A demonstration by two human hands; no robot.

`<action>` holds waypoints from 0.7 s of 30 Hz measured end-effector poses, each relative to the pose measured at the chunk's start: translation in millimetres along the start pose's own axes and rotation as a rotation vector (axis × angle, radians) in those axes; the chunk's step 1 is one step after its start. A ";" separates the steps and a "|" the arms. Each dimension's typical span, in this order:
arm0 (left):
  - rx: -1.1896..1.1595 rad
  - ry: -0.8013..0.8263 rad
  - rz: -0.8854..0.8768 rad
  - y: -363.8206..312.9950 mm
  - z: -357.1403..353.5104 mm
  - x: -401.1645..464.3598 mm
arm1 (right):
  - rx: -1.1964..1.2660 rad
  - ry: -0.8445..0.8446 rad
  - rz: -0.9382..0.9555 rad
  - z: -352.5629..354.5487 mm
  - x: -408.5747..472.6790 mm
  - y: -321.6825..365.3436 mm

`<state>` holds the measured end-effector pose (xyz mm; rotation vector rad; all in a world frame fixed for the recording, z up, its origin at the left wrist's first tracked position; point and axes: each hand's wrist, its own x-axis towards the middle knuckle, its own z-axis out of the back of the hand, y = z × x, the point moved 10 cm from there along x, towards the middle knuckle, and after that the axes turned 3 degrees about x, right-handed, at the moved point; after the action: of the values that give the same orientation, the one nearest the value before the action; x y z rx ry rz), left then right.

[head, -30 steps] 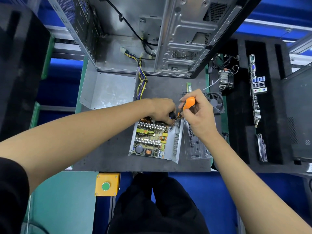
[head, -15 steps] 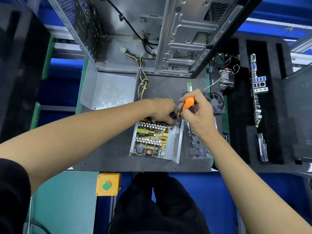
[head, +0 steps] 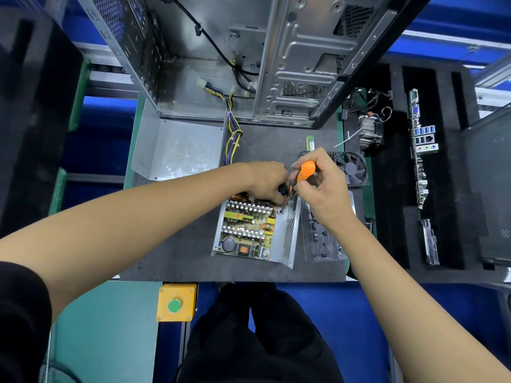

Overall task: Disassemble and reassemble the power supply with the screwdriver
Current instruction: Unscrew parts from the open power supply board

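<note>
The power supply (head: 253, 230) lies open on the dark mat, its circuit board exposed inside the metal case. Its removed cover (head: 177, 149) rests at the back left, with a wire bundle (head: 232, 139) beside it. My right hand (head: 323, 189) grips the orange handle of the screwdriver (head: 304, 172), which tilts down toward the supply's far right corner. My left hand (head: 268, 182) curls its fingers around the screwdriver's lower black part near the tip, right above that corner. The tip itself is hidden by my fingers.
A clear plastic tray (head: 323, 239) with small screws lies right of the supply. A black fan (head: 352, 168) and a RAM stick (head: 310, 143) sit behind my right hand. An open computer case (head: 249, 64) stands at the back. Foam slots (head: 420, 150) hold boards at right. A yellow button box (head: 175, 302) hangs in front.
</note>
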<state>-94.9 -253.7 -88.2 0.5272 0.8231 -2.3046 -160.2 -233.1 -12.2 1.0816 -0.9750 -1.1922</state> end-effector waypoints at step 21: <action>-0.052 -0.039 -0.024 -1.6 4.2 -0.4 | -0.036 0.004 -0.013 -1.6 -1.9 7.5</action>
<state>-96.3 -255.3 -84.3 0.4513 0.8721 -2.3010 -157.3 -230.7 -5.3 1.0629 -0.9413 -1.2136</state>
